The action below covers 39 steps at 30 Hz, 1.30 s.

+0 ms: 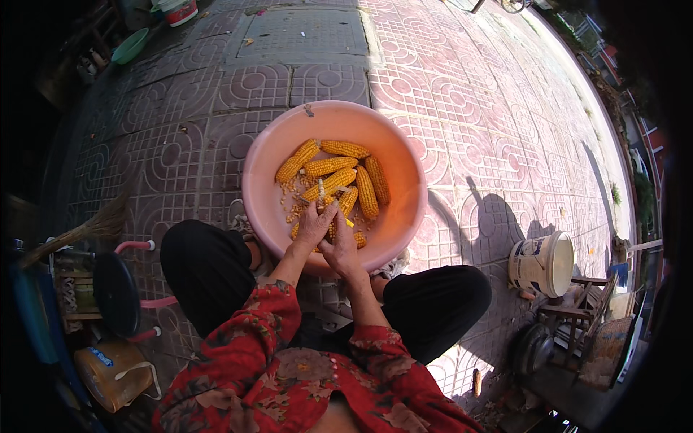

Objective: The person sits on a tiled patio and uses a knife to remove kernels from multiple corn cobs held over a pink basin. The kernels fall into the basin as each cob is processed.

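A large pink plastic basin (403,195) stands on the paving between my knees. Several ears of yellow corn (367,192) lie in it, with loose kernels (287,199) scattered over the bottom at the left. My left hand (315,222) and my right hand (342,243) meet over the near part of the basin, thumbs close together. Between them is an ear of corn (331,231), largely covered by the fingers. A small yellow object (349,222) shows beside my right fingers; what it is cannot be told.
At the right are a white plastic bucket (541,264), a wooden chair (576,313) and a corn ear on the ground (477,382). A straw broom (86,228), a dark round stool seat (115,293) and a brownish plastic bucket (113,373) are at the left. A green basin (130,46) lies farther off.
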### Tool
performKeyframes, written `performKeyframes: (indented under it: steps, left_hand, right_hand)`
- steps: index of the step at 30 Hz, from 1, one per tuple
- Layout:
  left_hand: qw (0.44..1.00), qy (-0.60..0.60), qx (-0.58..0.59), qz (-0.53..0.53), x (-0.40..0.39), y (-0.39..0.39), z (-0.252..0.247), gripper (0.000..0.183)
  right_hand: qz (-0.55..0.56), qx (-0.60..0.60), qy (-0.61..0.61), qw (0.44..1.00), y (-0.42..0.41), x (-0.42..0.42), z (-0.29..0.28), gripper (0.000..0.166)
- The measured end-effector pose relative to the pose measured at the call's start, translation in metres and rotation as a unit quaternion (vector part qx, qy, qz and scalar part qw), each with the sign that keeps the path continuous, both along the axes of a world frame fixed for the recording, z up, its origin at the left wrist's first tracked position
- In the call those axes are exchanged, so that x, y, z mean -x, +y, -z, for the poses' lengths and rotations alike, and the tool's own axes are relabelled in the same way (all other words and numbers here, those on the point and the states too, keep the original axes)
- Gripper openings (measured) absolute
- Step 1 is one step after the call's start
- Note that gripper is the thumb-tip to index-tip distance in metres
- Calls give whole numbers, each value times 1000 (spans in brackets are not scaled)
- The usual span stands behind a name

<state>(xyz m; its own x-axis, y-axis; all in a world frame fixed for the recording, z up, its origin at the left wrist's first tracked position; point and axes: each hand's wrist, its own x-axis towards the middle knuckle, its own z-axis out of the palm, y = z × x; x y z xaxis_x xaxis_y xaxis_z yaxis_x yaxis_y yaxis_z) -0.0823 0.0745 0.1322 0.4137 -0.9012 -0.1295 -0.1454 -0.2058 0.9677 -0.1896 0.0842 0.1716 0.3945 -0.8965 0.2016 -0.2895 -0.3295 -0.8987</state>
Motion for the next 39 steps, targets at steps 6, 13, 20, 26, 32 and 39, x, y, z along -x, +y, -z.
performKeyframes:
  steps: [6,13,20,26,32,39]
  left_hand:
    - [994,-29,-87,62,-11,-3,7,47]
    - [999,22,-11,48,3,-5,-18,43]
    - [989,80,-19,119,-5,-1,-12,39]
    - [999,-7,30,38,10,-6,-20,43]
    - [995,-71,-60,17,-1,-9,-20,49]
    - [997,66,-12,-35,-9,-12,-3,46]
  right_hand:
    - [53,-402,-89,910,5,4,-14,81]
    - [91,-417,-209,880,2,10,-12,87]
    - [68,-435,-189,878,-3,16,-20,87]
    - [61,-130,-69,987,-3,19,22,79]
    - [69,-191,-52,978,8,7,17,83]
    - [36,-219,-43,974,2,11,-9,82]
